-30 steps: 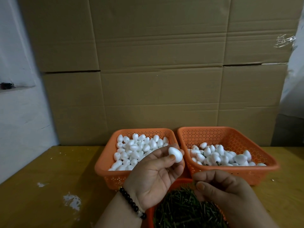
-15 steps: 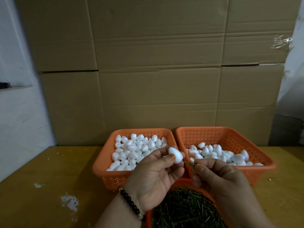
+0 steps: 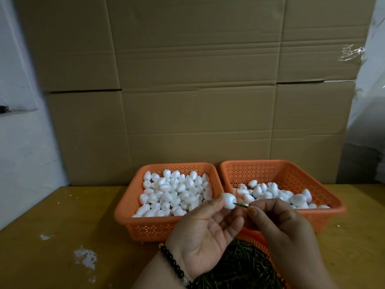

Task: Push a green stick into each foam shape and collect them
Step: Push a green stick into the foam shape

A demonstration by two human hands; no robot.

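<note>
My left hand [image 3: 205, 230] pinches a white egg-like foam shape [image 3: 229, 201] between thumb and fingertips, above the gap between two orange baskets. My right hand [image 3: 279, 226] pinches a thin green stick [image 3: 240, 205] whose tip touches the shape's right side. The left basket [image 3: 145, 223] is full of plain foam shapes [image 3: 175, 192]. The right basket [image 3: 312, 215] holds more white foam shapes [image 3: 277, 193] along its front. Below my hands a third orange basket [image 3: 260, 244] holds a heap of green sticks [image 3: 237, 265].
The baskets stand on a yellow wooden table [image 3: 62, 226] with white paint blotches [image 3: 85, 257] at the left. A wall of cardboard boxes [image 3: 193, 90] rises right behind the baskets. A black bead bracelet [image 3: 175, 265] is on my left wrist.
My right hand rose from the stick basket with a green stick and brought its tip to the foam shape. My left hand kept its hold on the shape and turned it slightly.
</note>
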